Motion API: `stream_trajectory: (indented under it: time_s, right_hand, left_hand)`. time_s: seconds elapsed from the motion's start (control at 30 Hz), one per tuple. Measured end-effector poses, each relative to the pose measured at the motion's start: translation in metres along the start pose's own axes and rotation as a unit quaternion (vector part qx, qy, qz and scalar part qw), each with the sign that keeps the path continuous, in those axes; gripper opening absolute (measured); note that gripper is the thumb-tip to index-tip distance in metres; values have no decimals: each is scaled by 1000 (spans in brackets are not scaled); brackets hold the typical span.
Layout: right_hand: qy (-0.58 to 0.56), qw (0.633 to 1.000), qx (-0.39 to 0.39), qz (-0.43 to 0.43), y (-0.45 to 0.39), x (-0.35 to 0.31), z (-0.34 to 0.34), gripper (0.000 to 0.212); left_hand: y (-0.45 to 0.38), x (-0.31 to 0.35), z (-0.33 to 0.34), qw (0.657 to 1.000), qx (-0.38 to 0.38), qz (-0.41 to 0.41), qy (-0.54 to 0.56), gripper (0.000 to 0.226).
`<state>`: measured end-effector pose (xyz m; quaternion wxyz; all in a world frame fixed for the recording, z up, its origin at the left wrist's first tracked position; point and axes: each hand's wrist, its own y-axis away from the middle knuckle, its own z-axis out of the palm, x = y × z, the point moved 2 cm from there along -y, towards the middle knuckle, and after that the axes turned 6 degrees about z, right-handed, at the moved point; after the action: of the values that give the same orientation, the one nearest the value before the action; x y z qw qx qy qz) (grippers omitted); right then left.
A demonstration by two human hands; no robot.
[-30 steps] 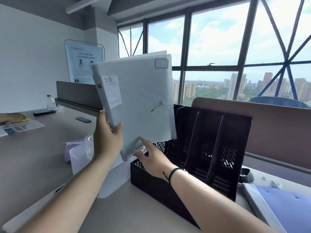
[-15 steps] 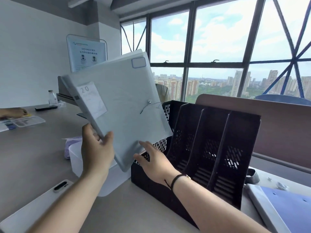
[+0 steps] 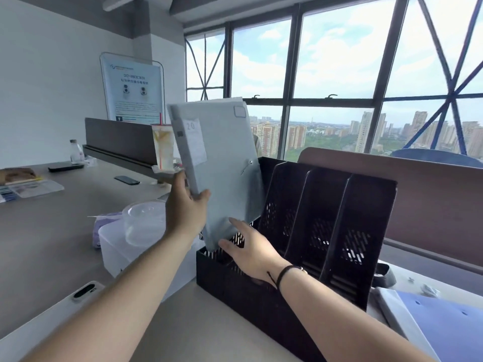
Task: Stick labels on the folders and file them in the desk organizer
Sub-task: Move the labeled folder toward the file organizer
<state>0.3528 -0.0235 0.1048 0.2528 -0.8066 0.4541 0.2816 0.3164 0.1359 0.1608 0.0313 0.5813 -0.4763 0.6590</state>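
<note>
Head view shows a grey folder [image 3: 222, 163] held upright with a slight tilt, its lower corner dipping into the leftmost compartment of the black desk organizer [image 3: 308, 231]. The left hand [image 3: 184, 207] grips the folder's spine edge, thumb on the front face and fingers curled round behind it. The right hand [image 3: 248, 248] lies against the lower part of the folder's front with its fingers straight and loosely spread, just above the organizer's low front wall. A white label [image 3: 194, 142] marked "20" sits on the folder's front near the spine, and an elastic cord closure shows on the right side of the cover. The organizer stands on the desk [image 3: 52, 231], and its three other compartments to the right hold nothing visible. Just left of the organizer is a translucent plastic box [image 3: 115, 252] with a clear round lid [image 3: 145, 223] on top. A blue folder [image 3: 444, 327] lies flat on the desk at the lower right. A drink cup [image 3: 163, 147] with a straw stands behind the left hand, near a grey partition [image 3: 120, 137]. A dark phone [image 3: 127, 180] lies further back on the desk.
</note>
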Motion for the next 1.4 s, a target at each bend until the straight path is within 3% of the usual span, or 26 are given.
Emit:
stream_trajectory:
  time_s: [0.3, 0.5, 0.67, 0.77, 0.97, 1.1, 1.23, 1.4]
  right_hand:
    - [29, 998, -35, 52, 16, 22, -14, 74]
    - [54, 997, -34, 44, 31, 24, -24, 71]
    - [63, 997, -16, 36, 63, 32, -43, 66]
    - [73, 997, 13, 32, 95, 45, -64, 60]
    - [96, 990, 46, 89, 176, 89, -115, 53]
    - [81, 985, 78, 128, 243, 119, -146, 48]
    - [69, 975, 98, 185, 312, 143, -168, 51]
    - [98, 959, 73, 257, 388, 168, -179, 58]
  left_hand:
    - [32, -55, 23, 990, -89, -58, -90, 46]
    - [42, -44, 14, 989, -95, -45, -104, 65]
    - [79, -7, 5, 983, -77, 38, -162, 88]
    - [115, 24, 11, 962, -75, 150, -215, 87]
    - [208, 87, 46, 909, -257, 279, -171, 68]
    - [264, 124, 72, 883, -388, 239, -115, 51]
    - [309, 144, 98, 822, -477, 273, -148, 38]
    - [354, 159, 116, 771, -536, 277, -203, 64]
